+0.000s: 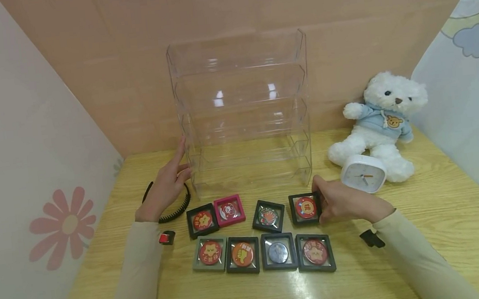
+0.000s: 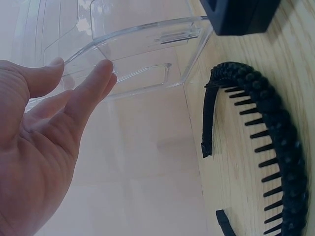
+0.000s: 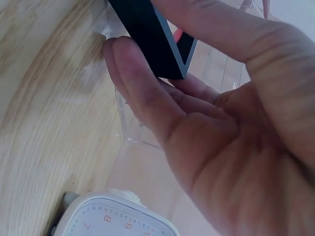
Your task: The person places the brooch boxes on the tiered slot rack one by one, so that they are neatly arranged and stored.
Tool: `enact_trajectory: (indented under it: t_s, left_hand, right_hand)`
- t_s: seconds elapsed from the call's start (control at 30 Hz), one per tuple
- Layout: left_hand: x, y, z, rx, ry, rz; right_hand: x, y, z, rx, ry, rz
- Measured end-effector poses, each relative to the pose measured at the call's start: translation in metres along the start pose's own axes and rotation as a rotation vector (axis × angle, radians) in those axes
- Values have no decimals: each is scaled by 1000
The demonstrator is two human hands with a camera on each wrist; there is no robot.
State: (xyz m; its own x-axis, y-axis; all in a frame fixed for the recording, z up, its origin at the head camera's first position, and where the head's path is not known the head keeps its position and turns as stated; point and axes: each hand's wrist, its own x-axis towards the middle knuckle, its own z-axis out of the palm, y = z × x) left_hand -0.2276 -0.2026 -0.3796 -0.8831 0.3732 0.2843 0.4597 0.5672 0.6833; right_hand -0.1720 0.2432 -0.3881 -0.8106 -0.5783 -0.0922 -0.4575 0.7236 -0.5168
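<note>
A clear tiered acrylic rack [image 1: 249,158] stands at the back of the table. My left hand [image 1: 165,185] is at its left side, with extended fingertips [image 2: 102,69] against the side panel. My right hand [image 1: 341,201] holds the right edge of a black square display frame [image 1: 306,209] with a red round badge inside. In the right wrist view, this black frame [image 3: 152,42] sits between thumb and fingers. Left of it are a black frame with a dark badge [image 1: 268,216], a pink frame [image 1: 230,210] and a black frame with a red badge [image 1: 202,220].
A front row has a grey-green frame [image 1: 210,253] and several dark ones, including one with an orange badge [image 1: 242,255]. A black toothed headband [image 2: 283,123] lies by my left wrist. At right, a white clock [image 1: 363,174] stands before a white teddy bear [image 1: 377,125].
</note>
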Motion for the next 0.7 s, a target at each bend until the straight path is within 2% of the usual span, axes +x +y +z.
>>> enact_trajectory:
  t_s: [0.3, 0.5, 0.7]
  left_hand:
    - [-1, 0, -1, 7, 0, 7]
    - [-1, 1, -1, -9, -3, 4]
    - [-1, -1, 0, -16, -5, 6]
  right_hand:
    - [0, 0, -3, 101, -16, 12]
    - [-2, 0, -7, 130, -3, 6]
    - [-5, 1, -11, 234, -19, -18]
